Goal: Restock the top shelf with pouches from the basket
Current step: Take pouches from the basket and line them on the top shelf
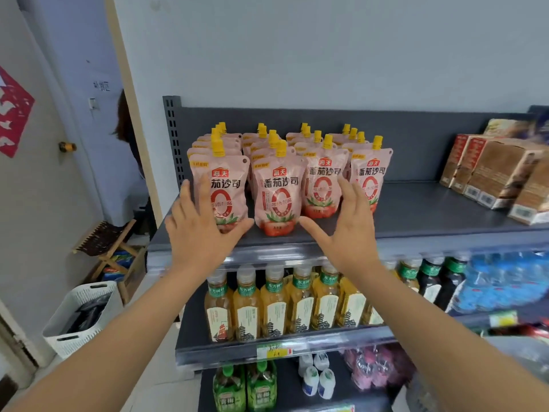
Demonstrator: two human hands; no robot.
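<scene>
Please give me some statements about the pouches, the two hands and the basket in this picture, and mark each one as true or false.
1. The pouches stand upright in four rows on the top shelf. True.
2. The left hand holds a pouch lifted off the shelf. False: both hands are open and every pouch stands on the shelf.
3. The right hand is open with spread fingers. True.
4. The pouch caps are green. False: they are yellow.
5. The white basket stands on the top shelf. False: it stands on the floor at the lower left.
</scene>
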